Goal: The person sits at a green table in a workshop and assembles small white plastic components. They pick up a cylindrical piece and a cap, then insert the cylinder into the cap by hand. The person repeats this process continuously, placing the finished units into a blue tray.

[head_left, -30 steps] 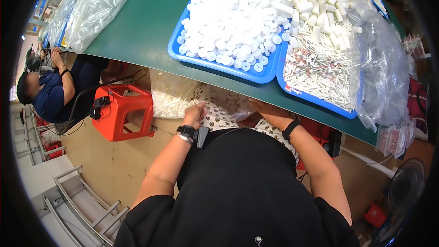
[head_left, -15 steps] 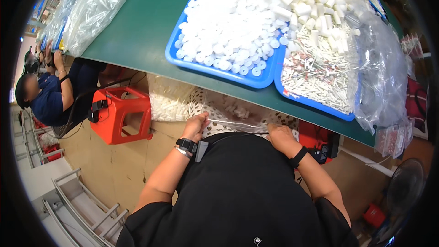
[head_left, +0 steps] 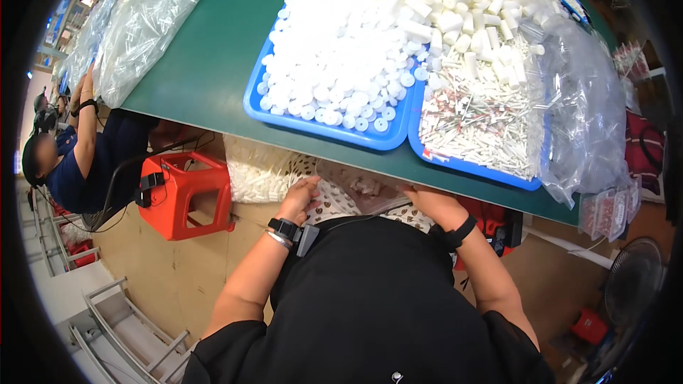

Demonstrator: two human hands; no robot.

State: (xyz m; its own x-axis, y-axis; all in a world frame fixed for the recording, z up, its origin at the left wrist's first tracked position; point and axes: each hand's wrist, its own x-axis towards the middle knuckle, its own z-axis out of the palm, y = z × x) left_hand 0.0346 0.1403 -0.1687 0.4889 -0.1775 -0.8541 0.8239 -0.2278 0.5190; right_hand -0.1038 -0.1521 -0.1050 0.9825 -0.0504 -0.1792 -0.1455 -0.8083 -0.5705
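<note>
Item: one clear plastic bag (head_left: 363, 186), some pale pieces inside, lying on the person's lap between the two hands, just below the worktop's near edge

Left hand (head_left: 299, 199): at the bag's left side, fingers bent inward; cannot tell whether they pinch the plastic. Place beside the bag little changed since half a second ago

Right hand (head_left: 435, 205): at the bag's right side, fingertips out of sight at the worktop edge, so their grip cannot be told. Half a second ago its fingers lay lower, clear of that edge

Beneath the bag: one white cloth (head_left: 334, 199), dark printed motifs

Left of the cloth: one larger clear sack (head_left: 249, 171) of white pieces; beside it, one red stool (head_left: 183, 199)

Above: one green worktop (head_left: 206, 57), bearing one blue tray (head_left: 324, 136) heaped with white discs (head_left: 341, 71), and a second blue tray (head_left: 473, 172) of thin white and reddish pieces (head_left: 484, 128), with thick white cylinders (head_left: 477, 35) piled at its back

Right of the trays: crumpled clear plastic (head_left: 583, 114)

Far left: one seated co-worker (head_left: 71, 153), an arm now reaching higher than before
</note>
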